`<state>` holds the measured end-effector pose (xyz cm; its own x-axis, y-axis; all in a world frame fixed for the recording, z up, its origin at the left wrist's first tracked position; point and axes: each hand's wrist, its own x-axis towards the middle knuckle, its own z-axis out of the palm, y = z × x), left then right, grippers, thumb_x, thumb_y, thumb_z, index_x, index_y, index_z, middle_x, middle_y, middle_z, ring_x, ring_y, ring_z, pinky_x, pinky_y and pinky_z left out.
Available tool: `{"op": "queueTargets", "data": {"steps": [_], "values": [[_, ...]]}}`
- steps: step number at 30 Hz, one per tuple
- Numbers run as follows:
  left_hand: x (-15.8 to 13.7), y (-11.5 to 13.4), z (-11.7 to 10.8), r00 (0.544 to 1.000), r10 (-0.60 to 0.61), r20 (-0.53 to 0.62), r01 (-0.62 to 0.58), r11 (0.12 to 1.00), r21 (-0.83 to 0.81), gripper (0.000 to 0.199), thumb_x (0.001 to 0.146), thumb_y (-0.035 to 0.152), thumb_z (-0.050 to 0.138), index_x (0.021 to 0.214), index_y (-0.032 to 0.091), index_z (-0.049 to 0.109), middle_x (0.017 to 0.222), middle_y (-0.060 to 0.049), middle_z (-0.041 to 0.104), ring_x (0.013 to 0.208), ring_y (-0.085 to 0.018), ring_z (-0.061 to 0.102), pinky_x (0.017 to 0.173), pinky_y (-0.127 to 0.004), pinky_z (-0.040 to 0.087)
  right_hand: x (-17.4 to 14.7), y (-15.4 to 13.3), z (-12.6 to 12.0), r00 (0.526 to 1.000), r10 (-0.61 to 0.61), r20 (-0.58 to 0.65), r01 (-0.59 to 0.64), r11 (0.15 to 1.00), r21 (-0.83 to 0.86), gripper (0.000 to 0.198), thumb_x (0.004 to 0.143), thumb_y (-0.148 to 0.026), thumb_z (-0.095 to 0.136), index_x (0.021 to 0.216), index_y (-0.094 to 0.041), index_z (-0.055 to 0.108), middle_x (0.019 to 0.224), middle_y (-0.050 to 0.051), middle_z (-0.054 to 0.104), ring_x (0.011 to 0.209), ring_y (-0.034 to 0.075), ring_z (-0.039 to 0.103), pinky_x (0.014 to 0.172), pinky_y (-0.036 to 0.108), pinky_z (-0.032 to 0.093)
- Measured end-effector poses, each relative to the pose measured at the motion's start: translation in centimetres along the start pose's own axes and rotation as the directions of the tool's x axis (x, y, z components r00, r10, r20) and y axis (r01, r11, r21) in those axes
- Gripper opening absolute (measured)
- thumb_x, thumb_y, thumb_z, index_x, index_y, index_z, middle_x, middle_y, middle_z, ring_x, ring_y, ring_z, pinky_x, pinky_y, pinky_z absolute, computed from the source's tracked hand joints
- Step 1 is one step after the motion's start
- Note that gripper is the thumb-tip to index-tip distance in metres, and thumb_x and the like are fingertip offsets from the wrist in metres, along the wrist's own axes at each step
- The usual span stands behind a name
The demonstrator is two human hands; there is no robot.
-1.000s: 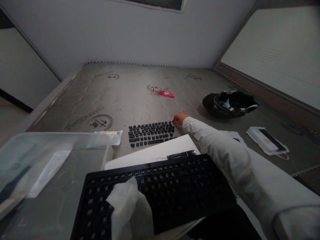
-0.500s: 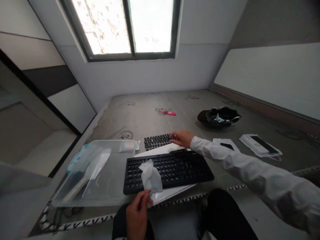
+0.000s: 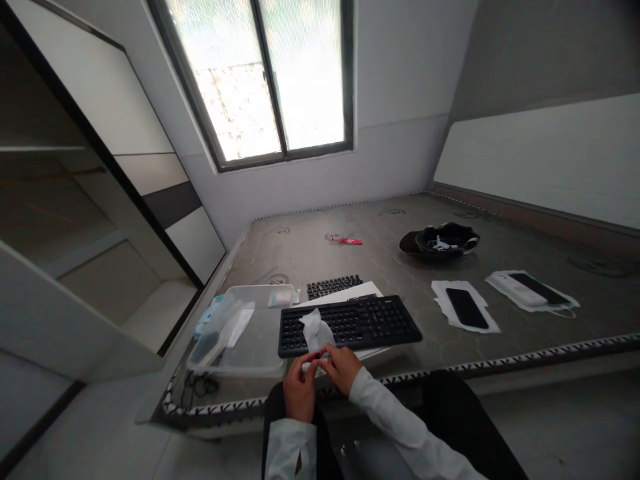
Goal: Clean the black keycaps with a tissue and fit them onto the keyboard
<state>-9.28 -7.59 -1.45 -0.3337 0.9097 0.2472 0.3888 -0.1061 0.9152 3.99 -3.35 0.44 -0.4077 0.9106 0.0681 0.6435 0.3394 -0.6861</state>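
A black keyboard (image 3: 373, 327) lies on a white board (image 3: 367, 289) in front of me. A crumpled white tissue (image 3: 316, 329) rests on its left half. At the keyboard's front edge, just below the tissue, my left hand (image 3: 301, 390) and my right hand (image 3: 342, 369) meet with fingertips pinched together. Whatever they hold between them is too small and hidden to name. Behind the keyboard, rows of small black keycaps (image 3: 334, 287) are laid out on the mattress.
Left of the keyboard sits a clear plastic bin (image 3: 265, 333). To the right are a phone (image 3: 467, 308) on a white sheet and a white pouch (image 3: 520, 291) with a dark front. A dark cap (image 3: 440, 241) and a red packet (image 3: 346, 241) lie farther back on the mattress (image 3: 300, 250).
My right hand has left the keycaps and come down toward me to join my left hand at the keyboard's front edge. The camera view has shifted as well.
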Motion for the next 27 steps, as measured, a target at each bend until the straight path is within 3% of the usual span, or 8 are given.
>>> {"op": "queueTargets", "data": {"steps": [5,11,15,19,23,27], "values": [[-0.3,-0.6,-0.2,0.998,0.012,0.069,-0.011,1.0,-0.014,0.04,0.075,0.053,0.06,0.09,0.019,0.073,0.091,-0.007,0.071,0.064,-0.016,0.062,0.056,-0.024,0.05,-0.7,0.4,0.0,0.999,0.026,-0.039,-0.029,0.997,-0.075,0.022,0.084,-0.038,0.055,0.098,-0.026,0.067,0.067,0.001,0.071,0.067,0.02,0.066,0.06,0.024,0.04],[-0.7,-1.1,-0.1,0.992,-0.109,0.059,0.111,0.993,-0.028,0.042,0.072,0.055,0.062,0.089,0.018,0.074,0.071,-0.003,0.07,0.04,-0.009,0.048,0.038,-0.02,0.038,-0.8,1.3,0.3,0.995,-0.066,-0.073,0.052,0.983,-0.174,0.02,0.082,-0.04,0.058,0.095,-0.03,0.07,0.063,0.0,0.069,0.068,0.022,0.064,0.065,0.029,0.041],[-0.7,-1.5,0.0,0.993,-0.109,0.051,0.109,0.994,0.005,0.039,0.075,0.052,0.061,0.089,0.018,0.074,0.056,0.0,0.064,0.038,-0.009,0.048,0.037,-0.02,0.037,-0.9,1.8,1.0,0.994,-0.055,-0.094,0.047,0.995,-0.086,0.022,0.084,-0.041,0.055,0.097,-0.03,0.069,0.06,-0.001,0.068,0.063,0.02,0.063,0.062,0.028,0.041],[-0.6,-1.6,0.2,0.995,-0.098,0.024,0.098,0.995,0.001,0.035,0.079,0.049,0.059,0.089,0.018,0.073,0.057,0.001,0.064,0.038,-0.009,0.048,0.038,-0.019,0.037,-1.0,2.0,1.6,0.995,-0.018,-0.102,0.021,1.0,0.019,0.025,0.084,-0.043,0.054,0.096,-0.028,0.069,0.056,-0.002,0.065,0.059,0.019,0.062,0.062,0.028,0.042],[-0.3,-1.6,0.5,0.986,-0.143,-0.084,0.139,0.989,-0.055,0.037,0.079,0.05,0.058,0.092,0.017,0.07,0.071,-0.002,0.069,0.038,-0.008,0.049,0.039,-0.02,0.04,-0.6,2.0,1.6,0.991,0.01,-0.134,0.003,0.996,0.092,0.032,0.083,-0.044,0.054,0.109,-0.028,0.062,0.057,-0.003,0.064,0.06,0.02,0.062,0.062,0.029,0.043],[0.0,-1.4,0.8,0.96,-0.181,-0.215,0.17,0.983,-0.068,0.04,0.078,0.052,0.058,0.094,0.018,0.07,0.076,-0.003,0.07,0.038,-0.008,0.049,0.038,-0.02,0.04,1.3,1.6,1.3,0.953,0.047,-0.299,-0.04,0.999,0.027,0.031,0.086,-0.039,0.05,0.111,-0.023,0.059,0.076,0.003,0.067,0.076,0.021,0.063,0.072,0.03,0.044]]}}
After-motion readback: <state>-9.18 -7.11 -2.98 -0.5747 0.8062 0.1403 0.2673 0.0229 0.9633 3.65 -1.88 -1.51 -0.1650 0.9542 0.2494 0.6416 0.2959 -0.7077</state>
